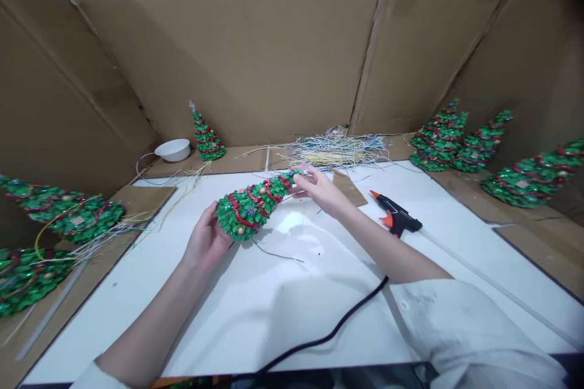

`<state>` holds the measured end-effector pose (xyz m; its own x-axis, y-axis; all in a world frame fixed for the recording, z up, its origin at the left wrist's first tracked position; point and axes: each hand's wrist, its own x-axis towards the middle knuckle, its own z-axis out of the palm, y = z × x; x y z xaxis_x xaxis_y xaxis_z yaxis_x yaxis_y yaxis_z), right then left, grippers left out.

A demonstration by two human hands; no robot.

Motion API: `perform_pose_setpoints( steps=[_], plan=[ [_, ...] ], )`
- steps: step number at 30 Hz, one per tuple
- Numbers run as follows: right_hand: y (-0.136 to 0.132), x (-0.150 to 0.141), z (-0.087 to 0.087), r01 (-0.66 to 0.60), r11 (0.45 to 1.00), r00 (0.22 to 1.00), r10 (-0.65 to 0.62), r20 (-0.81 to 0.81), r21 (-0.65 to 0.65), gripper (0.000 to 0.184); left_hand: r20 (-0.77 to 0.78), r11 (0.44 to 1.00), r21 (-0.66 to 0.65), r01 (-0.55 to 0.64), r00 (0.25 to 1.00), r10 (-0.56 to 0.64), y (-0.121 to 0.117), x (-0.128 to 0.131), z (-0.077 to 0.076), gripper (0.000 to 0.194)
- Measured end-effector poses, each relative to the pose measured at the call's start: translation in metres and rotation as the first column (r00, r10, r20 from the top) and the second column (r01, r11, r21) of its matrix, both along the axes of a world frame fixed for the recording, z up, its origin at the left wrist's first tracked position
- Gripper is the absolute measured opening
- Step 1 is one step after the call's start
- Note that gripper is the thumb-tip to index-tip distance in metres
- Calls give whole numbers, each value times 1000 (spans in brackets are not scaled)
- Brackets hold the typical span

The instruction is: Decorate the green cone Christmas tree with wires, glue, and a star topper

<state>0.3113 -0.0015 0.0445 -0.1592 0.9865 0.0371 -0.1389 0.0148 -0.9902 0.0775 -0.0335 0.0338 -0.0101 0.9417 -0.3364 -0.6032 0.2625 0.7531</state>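
Note:
A small green sequinned Christmas tree [253, 203] with red garland lies tilted, held just above the white table [292, 292]. My left hand [205, 243] cups its wide base from below, fingers closed round it. My right hand [319, 189] pinches the narrow top, where a small pale star-like piece sits between the fingertips. Both forearms reach in from the bottom edge, the right one in a white sleeve.
A black and orange glue gun [396, 214] lies right of my hands, its black cord [319, 337] running toward me. A heap of thin coloured sticks [335, 151] lies at the back. Finished trees stand at left [68, 211], back [206, 137] and right [440, 137]. A white bowl [172, 149] sits back left. Cardboard walls surround.

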Motion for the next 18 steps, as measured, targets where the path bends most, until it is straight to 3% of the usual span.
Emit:
perform_pose_setpoints(
  steps=[4,9,13,16,18],
  plan=[
    [0,-2,2,23,1000,999,-22,-48,13,21,-4,999,-26,-24,1000,24,1,0,-4,31],
    [1,-3,-2,53,995,995,-59,-77,-79,19,-68,994,100,38,997,-31,-5,3,-10,39],
    [1,-4,-7,44,990,997,-53,-64,-132,19,-157,986,158,61,987,-36,-11,7,-13,29],
    [1,-4,-9,8,991,999,-3,39,-136,20,-209,991,134,30,978,-1,-11,6,-13,23],
    [4,1,-5,77,996,977,-64,205,-53,22,-224,994,112,2,974,24,-9,3,-12,22]
  ],
)
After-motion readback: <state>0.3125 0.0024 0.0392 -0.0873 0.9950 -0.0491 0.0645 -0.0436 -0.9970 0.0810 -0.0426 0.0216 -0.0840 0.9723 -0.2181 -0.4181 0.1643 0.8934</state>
